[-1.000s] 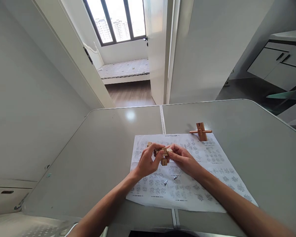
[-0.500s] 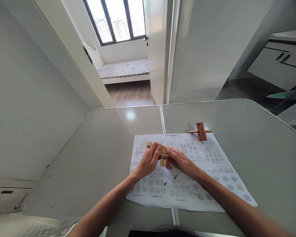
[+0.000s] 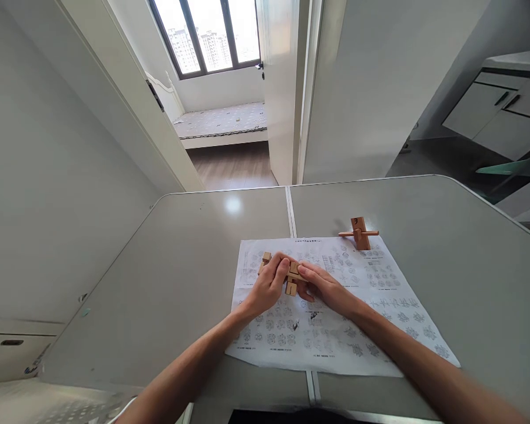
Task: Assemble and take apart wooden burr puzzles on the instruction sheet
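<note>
Between my two hands is a wooden interlocking puzzle [image 3: 291, 288] of pale square-ended blocks, held above a printed sheet. My left hand [image 3: 271, 282] is closed around its left side, the thumb along the top. From the right, my right hand [image 3: 324, 285] grips the other side, with thumb and fingers against the blocks. Block ends stick out beyond the left knuckles and below, between the hands. Much of the puzzle's middle is hidden by the fingers. The paper sheet [image 3: 282, 327] beneath carries rows of small puzzle drawings, with two small dark tears or marks near its middle.
A reddish wooden cross-shaped puzzle [image 3: 360, 234] stands at the sheet's far right corner. The grey table [image 3: 194, 247] has a pale seam [image 3: 290, 212] down its middle. Beyond its far edge are a door [image 3: 280, 88] and a bed [image 3: 229, 121].
The puzzle has tilted slightly between my hands, its lower block shifting a little left. My right fingers below it have moved a little. The hands stay in nearly the same place.
</note>
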The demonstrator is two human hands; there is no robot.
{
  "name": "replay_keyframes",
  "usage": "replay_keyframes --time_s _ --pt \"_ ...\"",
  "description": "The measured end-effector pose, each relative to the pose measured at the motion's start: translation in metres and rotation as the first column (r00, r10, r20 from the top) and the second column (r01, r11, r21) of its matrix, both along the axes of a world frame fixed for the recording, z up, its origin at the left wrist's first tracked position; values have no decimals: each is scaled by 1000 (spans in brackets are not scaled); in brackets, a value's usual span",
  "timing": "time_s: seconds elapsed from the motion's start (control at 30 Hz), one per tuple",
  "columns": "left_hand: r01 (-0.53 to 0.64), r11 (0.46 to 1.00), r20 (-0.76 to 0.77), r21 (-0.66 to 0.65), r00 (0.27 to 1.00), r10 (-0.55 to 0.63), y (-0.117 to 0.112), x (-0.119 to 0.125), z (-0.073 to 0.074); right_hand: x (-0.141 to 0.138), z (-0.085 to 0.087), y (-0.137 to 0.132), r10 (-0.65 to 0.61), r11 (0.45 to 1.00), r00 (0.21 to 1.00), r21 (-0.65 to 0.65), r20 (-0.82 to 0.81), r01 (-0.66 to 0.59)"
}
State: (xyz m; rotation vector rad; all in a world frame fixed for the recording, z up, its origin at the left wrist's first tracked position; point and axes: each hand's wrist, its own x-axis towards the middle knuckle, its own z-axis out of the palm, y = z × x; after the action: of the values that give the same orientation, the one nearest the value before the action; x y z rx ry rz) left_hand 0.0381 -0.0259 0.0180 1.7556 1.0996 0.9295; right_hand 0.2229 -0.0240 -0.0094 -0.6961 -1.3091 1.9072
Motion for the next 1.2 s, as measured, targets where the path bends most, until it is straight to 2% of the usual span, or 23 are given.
replay_keyframes --time_s 0.2,0.53,0.67,0.8,1.03,1.1,1.2 --pt "-39 999 -2 5 999 39 0 2 -4 0 0 1 -9 1000 1000 7 26 9" --pt "-37 999 40 -8 999 37 1 3 -5 0 -3 1 -6 1000 1000 27 22 5" --pt "-23 995 96 -94 995 33 2 4 -5 -1 -4 2 -20 999 999 31 39 19" --pt "-23 983 161 -185 986 53 3 5 -5 -2 3 1 -49 996 994 76 98 41" --pt "-63 985 113 -162 990 82 6 3 -5 -1 13 -1 -67 990 986 131 153 47" --pt "-40 979 147 -198 987 70 6 2 -5 -1 11 0 -77 989 985 133 156 57" --pt "80 964 263 -252 965 -12 4 0 -5 -1 6 1 -97 993 983 85 154 84"
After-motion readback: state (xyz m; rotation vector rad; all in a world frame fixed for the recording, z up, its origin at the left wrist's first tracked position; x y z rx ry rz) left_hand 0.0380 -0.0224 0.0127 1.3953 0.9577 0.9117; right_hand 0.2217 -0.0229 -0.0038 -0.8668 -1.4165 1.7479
